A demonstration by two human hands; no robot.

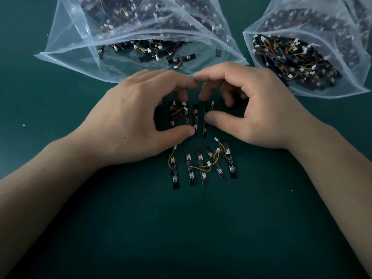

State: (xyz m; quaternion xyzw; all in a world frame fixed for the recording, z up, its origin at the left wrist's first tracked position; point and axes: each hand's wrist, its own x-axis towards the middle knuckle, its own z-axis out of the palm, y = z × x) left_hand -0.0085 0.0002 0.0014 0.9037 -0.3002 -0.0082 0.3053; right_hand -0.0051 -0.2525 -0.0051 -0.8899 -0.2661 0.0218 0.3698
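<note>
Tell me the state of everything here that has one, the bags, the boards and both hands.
Left bag, open, holding boards.
Right bag, open, full of boards.
Lower boards, five lying flat, side by side.
Upper boards, three lying flat.
Edge board, tipped up on its edge.
Left hand, curled, pinching the Upper boards.
Right hand, curled, pinching the Edge board.

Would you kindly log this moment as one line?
left hand: pinches upper-row strips | right hand: pinches edge-up strip | lower row: five strips, untouched
</note>
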